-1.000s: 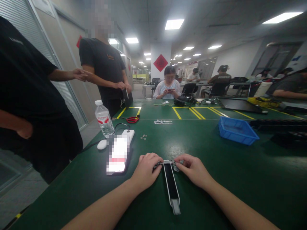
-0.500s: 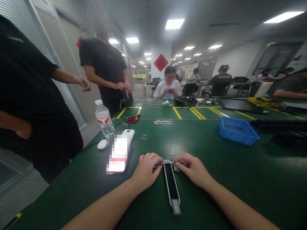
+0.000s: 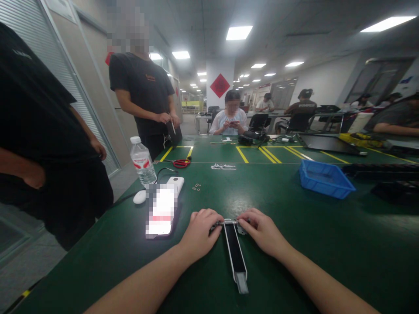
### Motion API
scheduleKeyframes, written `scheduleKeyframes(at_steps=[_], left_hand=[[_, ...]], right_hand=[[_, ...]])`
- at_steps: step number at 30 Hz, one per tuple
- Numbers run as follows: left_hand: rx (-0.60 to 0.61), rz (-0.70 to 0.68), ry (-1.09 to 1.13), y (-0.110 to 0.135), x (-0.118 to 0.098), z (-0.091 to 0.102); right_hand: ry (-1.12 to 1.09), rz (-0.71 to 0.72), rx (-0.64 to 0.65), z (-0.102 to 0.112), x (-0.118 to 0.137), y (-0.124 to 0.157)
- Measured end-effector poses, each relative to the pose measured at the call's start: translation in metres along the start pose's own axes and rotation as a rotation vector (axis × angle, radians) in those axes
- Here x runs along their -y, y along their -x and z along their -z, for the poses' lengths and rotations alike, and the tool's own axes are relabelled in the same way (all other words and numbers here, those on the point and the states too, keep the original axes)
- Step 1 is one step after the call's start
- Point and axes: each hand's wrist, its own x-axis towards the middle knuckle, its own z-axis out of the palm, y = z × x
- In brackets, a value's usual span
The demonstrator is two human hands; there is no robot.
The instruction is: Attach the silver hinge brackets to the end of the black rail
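A long narrow device with a white rim and a black face point(image 3: 235, 250) lies on the green table, its grey tab point(image 3: 242, 283) toward me. At its far end a thin metal rod point(image 3: 230, 222) runs crosswise. My left hand point(image 3: 202, 229) pinches the rod's left end, where a small dark metal part shows at the fingertips. On the other side my right hand point(image 3: 258, 229) is closed on the right end. A small silvery piece point(image 3: 241, 231) shows beneath the right fingertips. The fingers partly hide both ends.
Left of my hands lie a lit phone point(image 3: 160, 213), a white oval item point(image 3: 139, 197) and a water bottle point(image 3: 142, 161). Several small metal pieces point(image 3: 196, 187), red-handled scissors point(image 3: 181, 163) and a blue bin point(image 3: 325, 179) are farther out. Two people stand at the left edge.
The nearest standing person at the left has lowered an outstretched hand to their side. My hands and the long device stay almost in place.
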Motion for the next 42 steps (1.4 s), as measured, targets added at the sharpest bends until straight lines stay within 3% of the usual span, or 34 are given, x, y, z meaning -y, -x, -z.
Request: scheduleKeyframes(at_steps=[42], left_hand=[[-0.010, 0.039, 0.033, 0.0022, 0.0004, 0.0032]], right_hand=[[-0.074, -0.037, 0.024, 0.0031, 0.0020, -0.0026]])
